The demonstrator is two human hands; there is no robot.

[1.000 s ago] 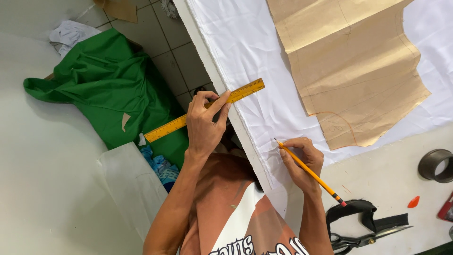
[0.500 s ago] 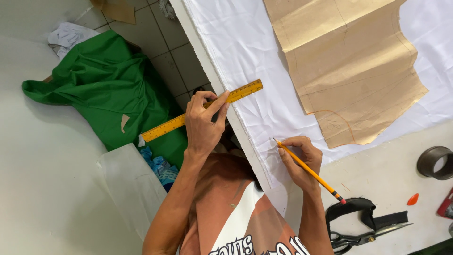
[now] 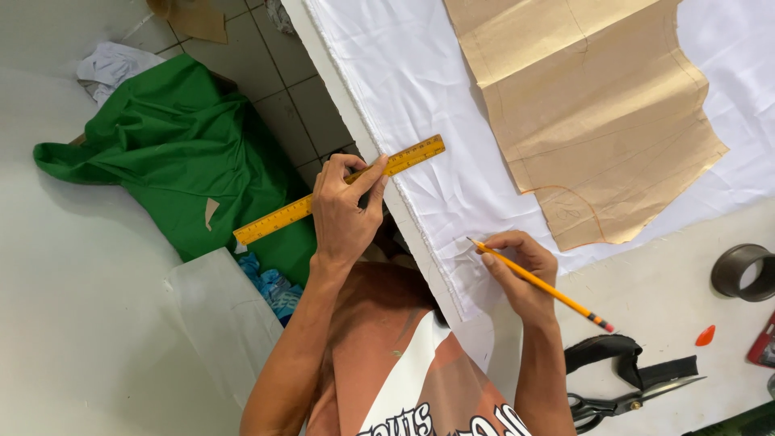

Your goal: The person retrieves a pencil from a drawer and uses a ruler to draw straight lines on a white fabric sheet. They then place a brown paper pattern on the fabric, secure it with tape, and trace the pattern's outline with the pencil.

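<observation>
Ruler was yellow w/ dark tick marks. Pencil was yellow-orange, w/ dark band and pink eraser at the end. Fabric on table was plain white, no print. Paper pattern was tan/brown w/ thin drawn lines, one curve in orange. Cloth heap on floor was bright green, small beige scrap on it. Floor tiles were grey. Scissors had black handles, silver blades. Tape roll was dark grey. Small chalk piece was red-orange. Shirt was rust-brown & white w/ black lettering.
</observation>
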